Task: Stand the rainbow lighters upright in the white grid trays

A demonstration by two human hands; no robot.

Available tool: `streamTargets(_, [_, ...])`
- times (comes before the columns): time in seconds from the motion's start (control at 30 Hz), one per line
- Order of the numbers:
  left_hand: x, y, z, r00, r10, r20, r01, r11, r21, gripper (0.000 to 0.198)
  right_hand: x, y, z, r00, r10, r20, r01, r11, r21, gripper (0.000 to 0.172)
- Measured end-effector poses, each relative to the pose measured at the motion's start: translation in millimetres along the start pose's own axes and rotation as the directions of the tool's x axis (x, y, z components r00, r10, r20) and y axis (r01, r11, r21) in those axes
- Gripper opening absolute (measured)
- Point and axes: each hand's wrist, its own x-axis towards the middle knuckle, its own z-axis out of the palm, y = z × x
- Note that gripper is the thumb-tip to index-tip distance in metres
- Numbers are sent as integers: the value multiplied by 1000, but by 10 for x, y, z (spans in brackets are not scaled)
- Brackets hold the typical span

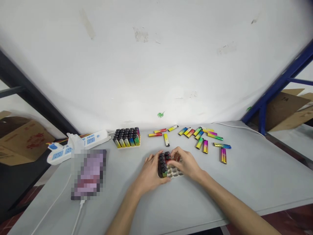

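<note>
A small white tray [175,174] with round holes sits on the grey table [244,182] in front of me. Several black-capped lighters [163,163] stand upright in its left side. My left hand [149,173] curls against the left edge of the tray and those lighters. My right hand [184,163] rests over the tray's right part, fingers pinched on a lighter at the tray's top. Loose rainbow-coloured lighters [200,138] lie scattered behind the tray, to the right.
A full tray of upright lighters [127,137] stands at the back left. A white power strip [78,145] and a blurred phone [88,174] with a white cable lie left. Cardboard boxes [23,140] flank the table; a blue frame [274,93] rises at right.
</note>
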Motion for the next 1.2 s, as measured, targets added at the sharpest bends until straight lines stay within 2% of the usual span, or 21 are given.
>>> streamTargets(0.13, [2,27,-13,1000,2,7,-2,1000,11,105,96,-16,-132,999,1,-54,-1,1000,-7,25])
streamTargets(0.2, [2,22,-11,1000,10,3,-10,1000,7,105,208,5,-199,996,-6,-91,-2,996,-84,29])
streamTargets(0.3, [0,9,-6,1000,16,-7,-16,1000,-10,105,412,51,-236,997,21,-69,-39,963,-266,31])
streamTargets(0.47, [-3,3,-6,1000,-1,-8,1,1000,-20,107,643,84,-87,976,187,-114,-219,800,-558,50])
streamTargets(0.53, [1,-4,-2,1000,7,-11,-7,1000,-21,108,672,84,-11,971,202,-129,-238,759,-606,46])
streamTargets(0.6, [6,-17,6,1000,20,-19,-20,1000,-20,107,673,95,28,969,203,-140,-246,750,-614,33])
streamTargets(0.73, [9,-42,18,999,32,-20,-32,999,-19,107,630,164,-39,958,229,-171,-284,835,-472,19])
streamTargets(0.87, [2,-38,17,999,27,-22,-27,1000,-16,105,556,214,-190,950,211,-231,-236,968,-86,21])
streamTargets(0.97, [-1,-21,8,999,34,-24,-35,999,-20,103,487,211,-254,944,210,-255,-154,962,224,27])
streamTargets(1.03, [1,-11,3,998,52,-21,-52,998,-21,101,440,220,-262,939,220,-265,-116,927,357,33])
streamTargets(1.1, [3,-7,1,998,62,-24,-62,998,-23,102,397,253,-255,934,227,-275,-106,913,393,39])
streamTargets(1.2, [6,-12,3,998,57,-35,-58,998,-25,102,339,330,-244,931,229,-286,-121,929,349,45])
